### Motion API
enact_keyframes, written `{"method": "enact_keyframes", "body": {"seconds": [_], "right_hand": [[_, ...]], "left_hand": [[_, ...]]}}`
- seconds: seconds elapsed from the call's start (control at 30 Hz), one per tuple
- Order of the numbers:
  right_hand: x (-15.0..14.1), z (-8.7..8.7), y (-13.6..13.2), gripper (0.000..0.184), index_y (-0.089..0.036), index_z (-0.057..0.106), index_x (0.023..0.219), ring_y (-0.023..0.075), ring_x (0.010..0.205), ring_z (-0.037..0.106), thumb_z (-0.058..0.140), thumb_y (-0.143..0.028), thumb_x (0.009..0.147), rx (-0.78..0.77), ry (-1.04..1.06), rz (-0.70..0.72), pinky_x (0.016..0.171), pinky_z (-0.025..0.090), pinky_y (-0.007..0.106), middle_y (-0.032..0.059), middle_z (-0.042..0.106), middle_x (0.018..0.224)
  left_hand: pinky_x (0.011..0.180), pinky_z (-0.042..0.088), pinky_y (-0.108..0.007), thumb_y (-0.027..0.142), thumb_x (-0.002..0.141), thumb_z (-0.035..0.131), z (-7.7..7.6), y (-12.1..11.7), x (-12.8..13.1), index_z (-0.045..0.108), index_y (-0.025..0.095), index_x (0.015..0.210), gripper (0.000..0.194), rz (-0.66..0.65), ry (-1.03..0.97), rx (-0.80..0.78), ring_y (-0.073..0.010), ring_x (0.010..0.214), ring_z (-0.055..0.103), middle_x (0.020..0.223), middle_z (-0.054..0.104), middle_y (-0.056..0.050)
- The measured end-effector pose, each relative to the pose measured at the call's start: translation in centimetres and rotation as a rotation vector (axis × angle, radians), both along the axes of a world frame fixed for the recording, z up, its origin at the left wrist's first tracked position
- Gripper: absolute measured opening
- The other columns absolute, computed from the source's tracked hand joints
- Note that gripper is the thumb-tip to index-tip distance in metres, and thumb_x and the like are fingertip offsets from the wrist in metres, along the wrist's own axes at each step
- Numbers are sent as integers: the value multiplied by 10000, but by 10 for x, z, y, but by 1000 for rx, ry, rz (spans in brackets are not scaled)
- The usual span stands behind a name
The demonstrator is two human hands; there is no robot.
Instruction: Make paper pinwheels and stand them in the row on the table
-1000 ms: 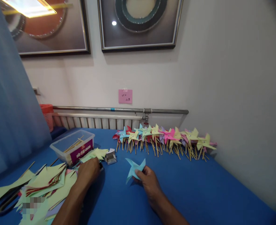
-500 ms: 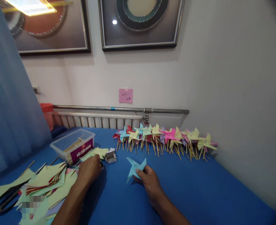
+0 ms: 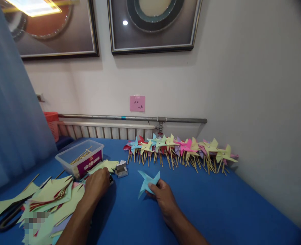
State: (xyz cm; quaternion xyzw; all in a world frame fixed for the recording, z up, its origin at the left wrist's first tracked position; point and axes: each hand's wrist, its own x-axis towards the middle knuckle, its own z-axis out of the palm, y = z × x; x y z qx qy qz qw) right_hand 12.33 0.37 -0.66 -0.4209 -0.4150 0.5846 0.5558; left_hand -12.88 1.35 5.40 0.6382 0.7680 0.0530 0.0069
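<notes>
My right hand [image 3: 163, 196] pinches a light blue folded paper pinwheel head [image 3: 147, 182] between thumb and fingers, above the blue cloth. No stick shows on it. My left hand [image 3: 98, 183] is closed, back up, beside the pale yellow paper pinwheel pieces [image 3: 111, 165]. A small dark, shiny object [image 3: 111, 179] peeks out at its right side; what the fingers hold is hidden. Just beyond that hand stands a small open grey cardboard box [image 3: 121, 169]. Stacked coloured paper sheets [image 3: 50, 194] with cut corners lie left of my left forearm.
A clear plastic tub [image 3: 71, 164] holds thin wooden sticks [image 3: 82, 156]. Black-handled scissors [image 3: 6, 217] lie at the far left. Many finished pinwheels [image 3: 176, 149] on sticks form a long row along the wall side. A blue cloth [image 3: 204, 207] covers the table; a blue curtain [image 3: 10, 102] hangs left.
Both hands stay almost where they were. Slightly more of the dark object shows beside my left hand. The view has shifted very slightly.
</notes>
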Motion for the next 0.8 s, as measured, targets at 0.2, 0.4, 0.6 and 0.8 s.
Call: {"method": "enact_keyframes", "body": {"seconds": [0.2,0.4,0.6,0.8], "right_hand": [[0,2,0,399,-155,751,922,241,820,700,847,-392,615,-37,23,-26,792,580,385,58,757,882],[0,3,0,396,-163,742,908,261,888,708,859,-393,608,-31,55,-34,824,588,403,63,762,920],[-1,1,2,359,-172,741,884,265,870,714,853,-388,620,-20,41,-38,816,594,414,60,763,903],[-1,2,0,335,-166,747,887,252,847,716,846,-363,634,-22,50,-34,822,598,406,57,765,900]], "left_hand": [[698,385,-276,231,963,431,-2,-1,20,658,195,934,232,-90,-212,117,-219,895,689,943,747,-88],[682,371,-280,236,849,592,-19,-7,56,700,206,809,119,-243,-312,-26,-211,872,690,869,759,-58],[735,417,-303,269,862,560,-26,-12,68,734,224,788,194,-283,-250,-80,-234,924,706,888,769,-70],[741,429,-307,185,845,525,-29,-11,68,717,214,856,195,-307,-202,-45,-245,940,707,912,764,-87]]}}
